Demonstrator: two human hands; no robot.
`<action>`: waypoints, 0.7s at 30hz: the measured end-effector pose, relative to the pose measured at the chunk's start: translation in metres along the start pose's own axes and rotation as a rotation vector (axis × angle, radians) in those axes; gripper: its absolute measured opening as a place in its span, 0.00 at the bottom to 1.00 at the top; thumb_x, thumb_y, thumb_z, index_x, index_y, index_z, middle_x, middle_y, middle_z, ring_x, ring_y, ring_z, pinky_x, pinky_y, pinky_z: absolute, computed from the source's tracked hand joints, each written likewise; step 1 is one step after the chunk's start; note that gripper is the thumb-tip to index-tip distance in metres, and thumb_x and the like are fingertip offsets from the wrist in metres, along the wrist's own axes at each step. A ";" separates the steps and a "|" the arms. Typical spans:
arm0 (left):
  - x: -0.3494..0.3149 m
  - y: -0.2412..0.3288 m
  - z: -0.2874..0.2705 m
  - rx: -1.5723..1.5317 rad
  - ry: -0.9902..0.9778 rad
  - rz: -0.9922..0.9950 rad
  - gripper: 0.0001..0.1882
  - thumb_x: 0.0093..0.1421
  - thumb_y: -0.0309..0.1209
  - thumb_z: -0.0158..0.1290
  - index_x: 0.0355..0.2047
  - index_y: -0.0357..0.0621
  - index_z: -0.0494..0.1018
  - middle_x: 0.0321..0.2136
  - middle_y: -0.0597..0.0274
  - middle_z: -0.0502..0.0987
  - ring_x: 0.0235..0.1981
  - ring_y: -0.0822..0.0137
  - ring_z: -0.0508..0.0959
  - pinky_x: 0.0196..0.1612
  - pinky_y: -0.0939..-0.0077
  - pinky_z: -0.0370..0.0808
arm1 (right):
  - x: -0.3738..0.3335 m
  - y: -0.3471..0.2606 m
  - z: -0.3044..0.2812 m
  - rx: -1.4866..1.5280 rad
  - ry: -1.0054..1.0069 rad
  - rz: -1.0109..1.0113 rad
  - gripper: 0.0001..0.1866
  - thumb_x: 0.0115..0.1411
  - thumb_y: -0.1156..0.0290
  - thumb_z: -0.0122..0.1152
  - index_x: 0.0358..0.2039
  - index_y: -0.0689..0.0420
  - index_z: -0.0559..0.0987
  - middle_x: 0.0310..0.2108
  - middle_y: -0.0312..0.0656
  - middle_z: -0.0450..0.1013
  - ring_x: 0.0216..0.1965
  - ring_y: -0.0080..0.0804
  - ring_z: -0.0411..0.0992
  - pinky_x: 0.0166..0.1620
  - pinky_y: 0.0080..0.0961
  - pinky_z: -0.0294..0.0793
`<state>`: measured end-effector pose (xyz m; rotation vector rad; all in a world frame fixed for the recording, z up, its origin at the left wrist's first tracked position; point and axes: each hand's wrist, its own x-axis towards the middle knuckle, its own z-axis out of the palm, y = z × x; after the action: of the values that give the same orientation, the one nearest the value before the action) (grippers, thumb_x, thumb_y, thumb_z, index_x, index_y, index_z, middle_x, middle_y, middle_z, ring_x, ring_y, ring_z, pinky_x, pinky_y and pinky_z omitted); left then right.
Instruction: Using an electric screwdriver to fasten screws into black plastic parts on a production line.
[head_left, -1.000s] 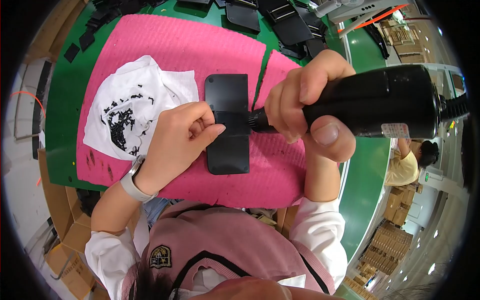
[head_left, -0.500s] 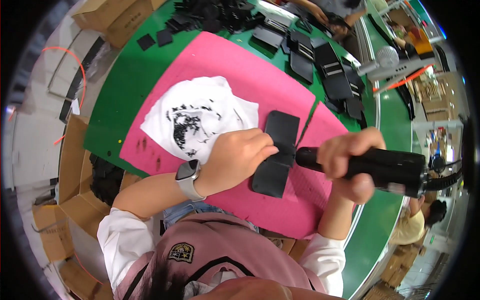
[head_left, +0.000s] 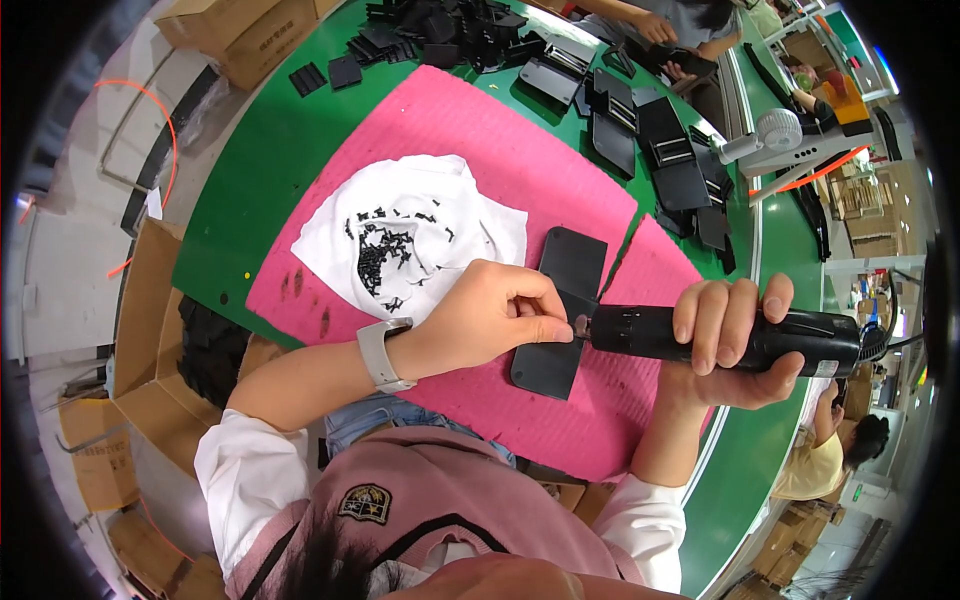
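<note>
My right hand [head_left: 735, 335] is wrapped round a black electric screwdriver [head_left: 640, 333], held almost level with its tip pointing left. My left hand [head_left: 505, 312] is closed in a pinch right at that tip; whatever lies between the fingertips is too small to make out. Beneath the pinch lies a black hinged bracket with two flat plates [head_left: 574, 262], partly hidden by my fingers. To its left a white cloth [head_left: 452, 205] carries many small black screws [head_left: 380, 262]. Bracket and cloth both rest on a pink foam mat [head_left: 500, 420].
A heap of black plates [head_left: 440, 35] sits at the far edge of the green table [head_left: 240, 200]. Several black brackets [head_left: 675, 165] line the far right. An open cardboard box [head_left: 150, 340] stands at left. Across the table, a co-worker's hands [head_left: 665, 40] handle a black part.
The screwdriver has swung slightly, its tip now meeting my left fingertips. My right hand's fingers have shifted along its body, and my left hand has moved a little right.
</note>
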<state>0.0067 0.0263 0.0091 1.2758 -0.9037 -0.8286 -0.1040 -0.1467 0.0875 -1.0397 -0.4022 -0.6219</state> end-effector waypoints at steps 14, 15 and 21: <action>0.003 0.000 -0.002 0.118 0.054 0.094 0.20 0.52 0.35 0.62 0.41 0.36 0.69 0.14 0.69 0.68 0.14 0.79 0.65 0.20 0.86 0.62 | 0.003 0.000 -0.003 -0.090 0.029 0.063 0.23 0.57 0.51 0.52 0.42 0.56 0.66 0.16 0.35 0.63 0.13 0.25 0.62 0.24 0.28 0.65; 0.004 0.002 -0.001 0.179 0.083 -0.020 0.20 0.55 0.36 0.59 0.42 0.33 0.68 0.13 0.66 0.68 0.13 0.76 0.65 0.20 0.83 0.62 | 0.004 0.000 0.000 -0.144 0.001 0.059 0.22 0.55 0.55 0.57 0.41 0.58 0.65 0.16 0.36 0.64 0.12 0.26 0.62 0.22 0.27 0.65; 0.003 -0.009 -0.004 0.369 -0.009 -0.058 0.20 0.62 0.31 0.49 0.48 0.27 0.62 0.13 0.64 0.70 0.12 0.75 0.70 0.17 0.82 0.65 | -0.003 0.010 0.008 -0.256 -0.055 0.137 0.23 0.55 0.54 0.57 0.42 0.56 0.64 0.17 0.35 0.64 0.14 0.25 0.62 0.26 0.26 0.66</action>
<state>0.0118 0.0241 0.0004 1.6249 -1.0641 -0.7339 -0.0997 -0.1354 0.0824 -1.3195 -0.3010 -0.5320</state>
